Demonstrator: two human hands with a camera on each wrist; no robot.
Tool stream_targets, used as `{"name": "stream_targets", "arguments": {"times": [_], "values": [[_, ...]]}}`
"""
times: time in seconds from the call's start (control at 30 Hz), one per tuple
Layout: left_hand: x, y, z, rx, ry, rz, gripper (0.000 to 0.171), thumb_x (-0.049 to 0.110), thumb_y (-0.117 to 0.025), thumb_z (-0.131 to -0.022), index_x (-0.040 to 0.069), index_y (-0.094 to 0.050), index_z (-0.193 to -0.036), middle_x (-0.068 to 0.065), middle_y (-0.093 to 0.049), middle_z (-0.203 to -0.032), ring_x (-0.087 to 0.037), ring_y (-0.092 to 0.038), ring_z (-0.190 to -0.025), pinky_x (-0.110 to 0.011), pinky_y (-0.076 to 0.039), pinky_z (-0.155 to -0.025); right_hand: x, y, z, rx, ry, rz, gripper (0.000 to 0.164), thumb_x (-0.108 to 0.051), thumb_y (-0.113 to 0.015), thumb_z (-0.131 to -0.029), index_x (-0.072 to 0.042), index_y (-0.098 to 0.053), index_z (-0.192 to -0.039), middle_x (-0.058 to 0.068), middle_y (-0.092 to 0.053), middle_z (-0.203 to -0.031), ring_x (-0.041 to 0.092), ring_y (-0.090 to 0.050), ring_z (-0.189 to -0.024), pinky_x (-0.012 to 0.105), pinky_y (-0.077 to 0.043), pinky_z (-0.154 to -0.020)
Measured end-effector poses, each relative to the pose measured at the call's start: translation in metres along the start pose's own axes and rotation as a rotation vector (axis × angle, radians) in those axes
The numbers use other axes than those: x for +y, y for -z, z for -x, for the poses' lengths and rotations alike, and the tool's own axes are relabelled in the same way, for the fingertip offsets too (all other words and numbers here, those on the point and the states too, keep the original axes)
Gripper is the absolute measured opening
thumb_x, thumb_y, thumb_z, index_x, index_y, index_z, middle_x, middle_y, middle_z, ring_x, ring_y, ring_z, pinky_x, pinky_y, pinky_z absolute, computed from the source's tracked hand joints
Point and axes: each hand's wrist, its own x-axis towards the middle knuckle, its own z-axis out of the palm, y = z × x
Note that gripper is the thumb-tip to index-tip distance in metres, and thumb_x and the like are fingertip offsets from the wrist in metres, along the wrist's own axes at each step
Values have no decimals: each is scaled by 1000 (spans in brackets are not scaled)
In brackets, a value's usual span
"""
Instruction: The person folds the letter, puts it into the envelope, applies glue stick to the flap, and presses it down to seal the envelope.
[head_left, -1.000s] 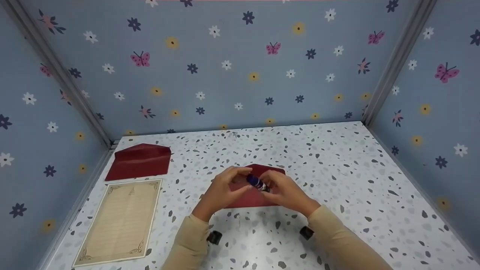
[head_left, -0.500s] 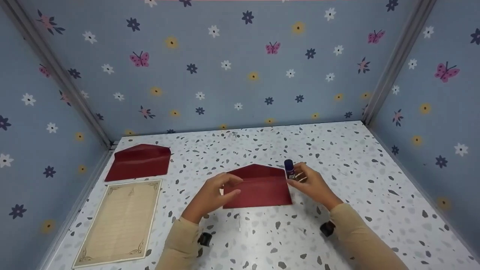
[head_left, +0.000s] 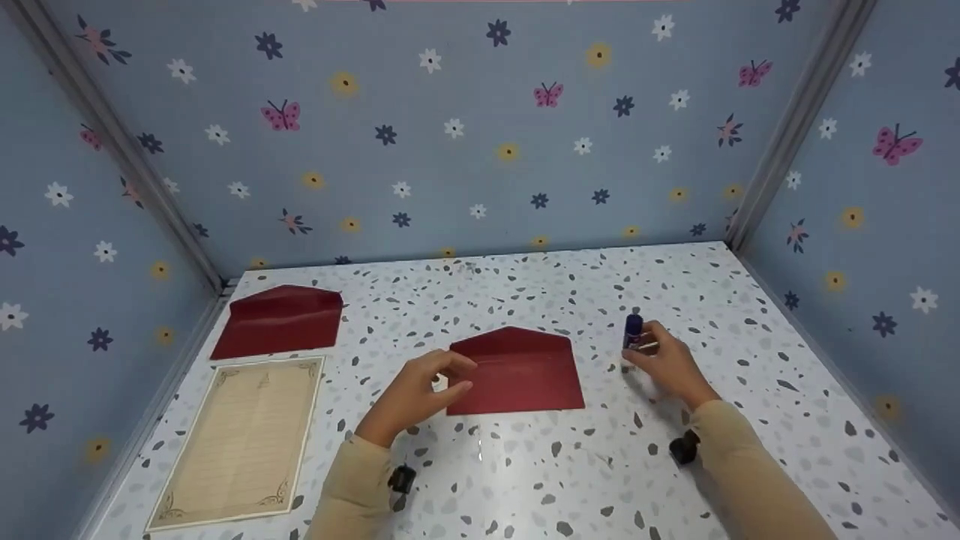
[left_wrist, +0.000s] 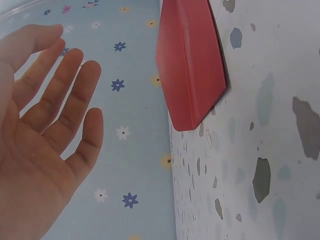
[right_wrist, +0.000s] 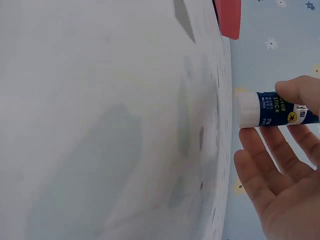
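Note:
My right hand [head_left: 670, 366] pinches a glue stick [head_left: 633, 331] between thumb and fingers, upright, to the right of the middle envelope. In the right wrist view the glue stick [right_wrist: 280, 110] shows a dark blue label and a white base end. A dark red envelope [head_left: 517, 375] lies in the middle with its pointed flap opened away from me. Near its left edge is my left hand [head_left: 416, 394], fingers relaxed and holding nothing. The left wrist view shows that hand [left_wrist: 50, 120] with loosely spread fingers, apart from the red envelope [left_wrist: 192, 65].
At the back left lies a second red envelope [head_left: 281, 326], its flap raised. In front of it is a cream sheet of letter paper [head_left: 240, 442] with ornate corners. Flower-patterned walls [head_left: 480, 135] enclose the speckled white table [head_left: 540, 480] at the back and sides.
Both hands were together over the middle envelope with the glue stick. The right hand has carried the glue stick off to the right, turning it upright; the left hand has drawn back left.

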Motion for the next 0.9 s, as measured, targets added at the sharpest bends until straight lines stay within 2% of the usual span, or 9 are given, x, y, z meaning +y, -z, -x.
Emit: {"name": "stream_targets", "arguments": {"times": [0.23,0.4,0.7,0.9], "values": [[-1,2,1,-2,31,-4,26,19,-71,-96,11,-69,-120,5,-67,-108,-14,-63,-97,-47,-53,-87,13,14,-2,19,-85,-3,50,-26,-70,-94,-5,-46,-133,23,-55,-131,39,-53,-123,55,-43,-101],[0,4,0,2,52,-9,26,19,-71,-95,10,-69,-119,5,-67,-109,-13,-63,-98,-46,-53,-87,16,19,-2,10,-99,-14,54,-26,-71,-94,-2,-44,-134,25,-52,-134,41,-51,-125,55,-43,-102],[-1,3,1,1,72,-6,24,18,-71,-96,11,-69,-119,7,-68,-110,-13,-64,-99,-46,-53,-87,16,23,-1,-25,-137,-27,61,-30,-72,-94,-2,-42,-138,24,-49,-139,39,-49,-128,55,-40,-105],[-3,3,2,7,71,3,24,16,-71,-95,10,-70,-118,6,-68,-109,-13,-65,-99,-49,-52,-87,9,27,2,-35,-115,-6,64,-32,-71,-93,-1,-39,-140,24,-49,-139,40,-47,-129,57,-37,-106]]}}
